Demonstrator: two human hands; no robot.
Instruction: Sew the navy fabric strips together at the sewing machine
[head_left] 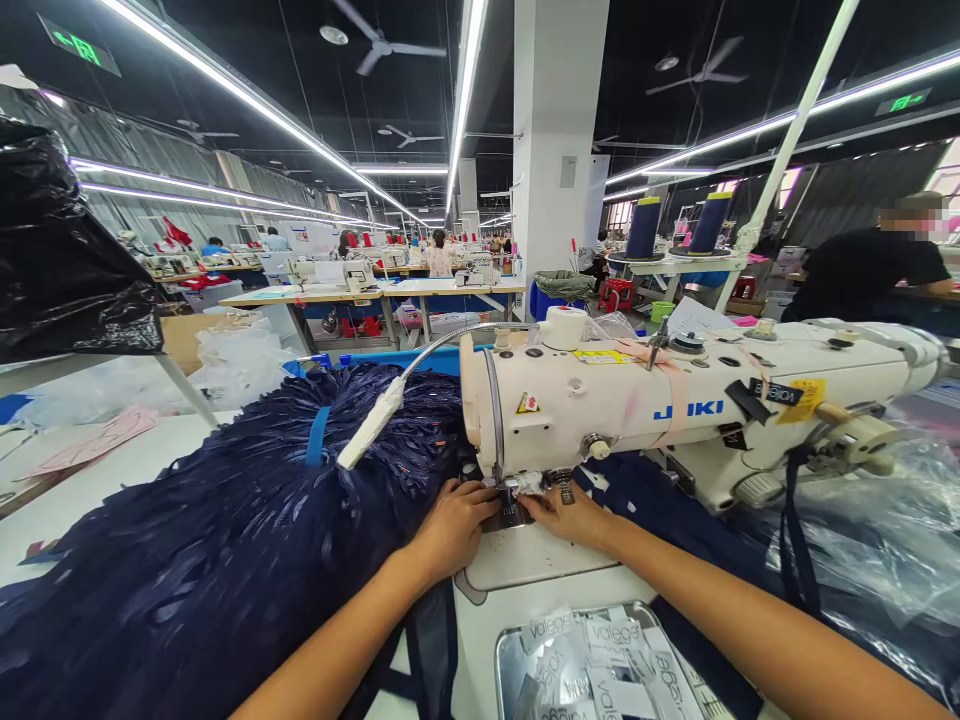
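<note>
A cream sewing machine (555,400) stands before me, a dark label-like piece (513,510) lying under its presser foot. On the left of the needle, my left hand (454,528) has its fingers bent together at the edge of the navy fabric (360,560). My right hand (574,515) is closed at the other side of the foot, thumb and forefinger at the dark piece. Machine parts partly cover its fingertips. Navy fabric is heaped in many layers to the left, with a blue strip (317,436) across it.
A metal tray (501,665) of white printed labels (611,655) sits at the front. A lamp on a bendy neck (373,423) hangs over the fabric heap. Clear plastic (885,530) lies at right. Thread cones (643,228) stand behind; a person in black (862,260) is at far right.
</note>
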